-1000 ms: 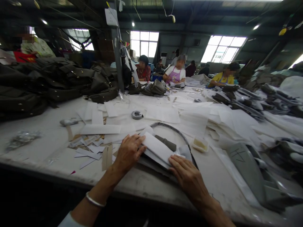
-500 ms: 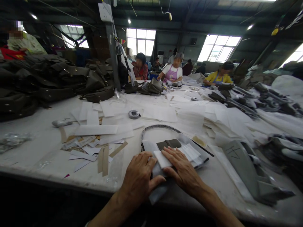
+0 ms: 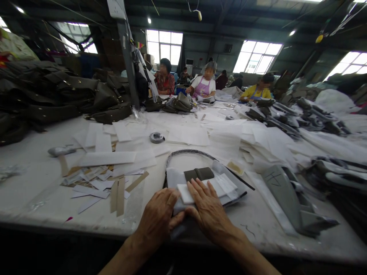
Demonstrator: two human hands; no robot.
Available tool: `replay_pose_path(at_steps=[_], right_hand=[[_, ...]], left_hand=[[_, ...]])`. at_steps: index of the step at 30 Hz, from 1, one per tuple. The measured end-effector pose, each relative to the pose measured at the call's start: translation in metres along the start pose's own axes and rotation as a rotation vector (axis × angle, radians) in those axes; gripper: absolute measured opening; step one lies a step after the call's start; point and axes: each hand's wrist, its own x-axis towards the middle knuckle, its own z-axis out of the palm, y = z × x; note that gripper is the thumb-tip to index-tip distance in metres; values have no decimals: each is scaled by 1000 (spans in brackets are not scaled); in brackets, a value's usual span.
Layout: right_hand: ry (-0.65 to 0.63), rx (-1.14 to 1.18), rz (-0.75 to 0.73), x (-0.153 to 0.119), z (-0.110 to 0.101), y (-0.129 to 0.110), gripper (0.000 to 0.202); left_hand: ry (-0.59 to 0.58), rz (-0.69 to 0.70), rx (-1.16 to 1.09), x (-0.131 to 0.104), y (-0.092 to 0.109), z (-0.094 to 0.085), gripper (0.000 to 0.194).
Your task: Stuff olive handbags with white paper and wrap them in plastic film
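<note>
In front of me on the table lies a bag with a long dark strap, partly covered in translucent white wrapping. A dark olive flap or folded piece shows on top of it. Below that sits a white padded strip. My right hand lies over the strip with its fingers spread flat. At the bag's near left corner my left hand rests with bent fingers against the edge, its thumb apart from them. The two thumbs nearly meet. Both palms hide the bag's near side.
Left of the bag lie paper and card strips, white sheets and a tape roll. Dark bags are heaped at far left. A grey-green marked piece lies at right. Several co-workers sit across the table.
The view has shifted slightly, so the scene sits further left. My right hand has drawn a little nearer to me on the white strip, and its thumb is closer to the left thumb.
</note>
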Motion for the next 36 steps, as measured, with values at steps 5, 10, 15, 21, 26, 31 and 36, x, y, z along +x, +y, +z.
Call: replay_pose_path(at_steps=[5,10,15,21,26,31,36], right_hand=[[-81,32,-24,-3,-3,1,63],[-76,103,-49,-4,-11,8,69],[18,75,-48,-8,-9,16,58],[-3,-21,-104,-10,-1,14,55],[-52,-38,-78,-7,-8,14,54],[-60,17,-148,-12,-13,21,64],[-75,-11,-259,-19,-7,26,90]], left_hand=[[-48,176,44,-3,9,2,49],[-25,155,-21,-16,8,16,42],[-17,130,-97,-20,8,18,37],[-158,46,-116,-9,16,9,36],[-199,33,-141,3,12,5,27],[-123,74,-189,-2,9,10,19],[-6,137,-281,-11,3,20,15]])
